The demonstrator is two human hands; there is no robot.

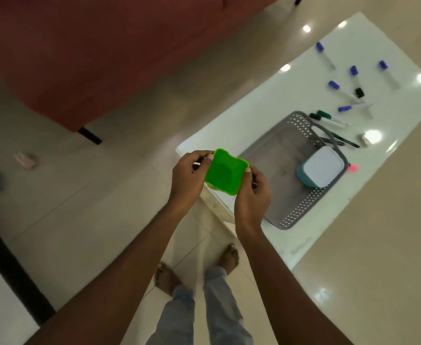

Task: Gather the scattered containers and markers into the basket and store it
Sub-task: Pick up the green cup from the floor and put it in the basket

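Observation:
A bright green square container (225,171) is held between both hands just off the near left corner of the white table (391,150). My left hand (188,179) grips its left edge and my right hand (253,195) its right edge. The grey perforated basket (301,212) lies on the table to the right, holding a teal container with a white lid (322,169). Several blue-capped markers (353,70) lie scattered beyond the basket. Green and black markers (327,118) rest by its far rim.
A dark red sofa (105,53) fills the upper left. A pink item (353,167) peeks out beside the basket, and a small grey object (363,140) lies near it. A small tan object (25,160) sits on the tiled floor at left. My bare feet (165,277) stand below the table corner.

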